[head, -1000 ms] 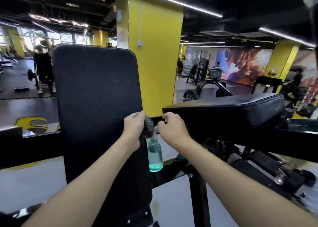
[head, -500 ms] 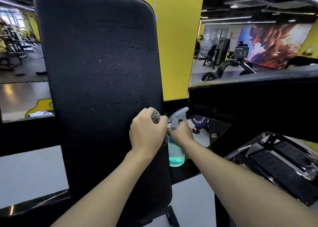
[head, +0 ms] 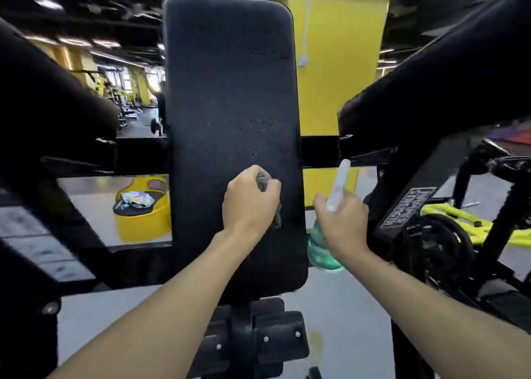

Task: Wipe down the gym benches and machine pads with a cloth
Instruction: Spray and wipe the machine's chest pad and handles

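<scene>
Cloth (head: 263, 181) bunched in the left hand (head: 249, 206) presses low on the upright pad (head: 230, 91) — specks above seem unwiped droplets; the right hand (head: 343, 223) grips the spray bottle (head: 323, 253).

2 bare forearms reach up from the bottom edge toward a tall black upright padded rectangle (head: 230, 91). The left hand (head: 250, 203) is a fist against the pad's lower right part, fingers curled round a crumpled grey cloth (head: 263, 181). The right hand (head: 342, 223) sits just right of the pad's edge, back toward the camera, gripping a clear spray bottle of teal liquid (head: 321, 252).
</scene>
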